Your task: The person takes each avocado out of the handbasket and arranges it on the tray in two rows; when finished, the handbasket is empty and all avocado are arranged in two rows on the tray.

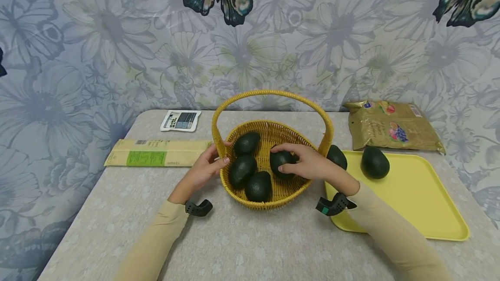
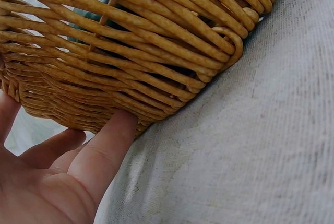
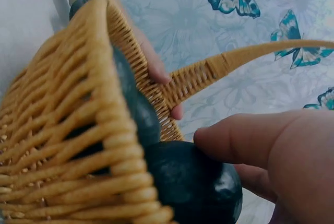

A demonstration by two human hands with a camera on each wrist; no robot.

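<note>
- While the left hand (image 1: 205, 169) rests with relaxed fingers against the basket (image 1: 269, 130) wall, bracing it on the desk (image 1: 250, 246), the right hand (image 1: 308, 162) reaches inside.
- The right hand's fingers curl round one avocado (image 1: 282, 162), gripping it just above the basket floor.
- Three more avocados (image 1: 247, 143) lie beside it in the basket.
- Two others sit on the yellow tray (image 1: 414, 198), right of the basket.

Bright, even, diffuse light from above; soft, faint shadows only under the basket (image 1: 269, 194) and tray (image 1: 414, 203). Slight wide-angle bending at head-view edges. Small glare spot on the avocado (image 3: 209, 192); close fingers softly blurred.
</note>
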